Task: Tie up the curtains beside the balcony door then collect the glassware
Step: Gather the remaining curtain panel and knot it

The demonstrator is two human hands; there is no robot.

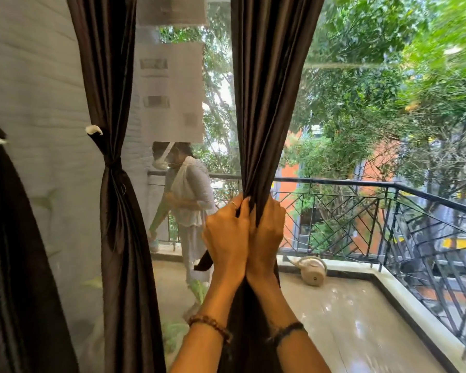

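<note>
Left hand (226,232) and right hand (267,230) sit side by side, touching, both clenched on the gathered waist of the dark brown curtain (267,90) that hangs at centre frame against the balcony glass. A short dark strip, likely the tie-back (203,261), sticks out below the left hand; whether it is wrapped round the bunch yet, cannot tell. Fabric is pulled into tight folds above the fists and falls loose below the wrists. To the left, 1 second curtain (113,130) is already cinched with a knotted band at mid-height, and part of a third dark panel (16,251) at the far left edge also looks bound. Judgement: 2 panels done, this 1 mid-tie, so the curtain stage is near its end. Glassware not in view; collection not yet begun. Outside, a pale watering can (312,269) lies on the balcony floor near the railing (361,183).
</note>
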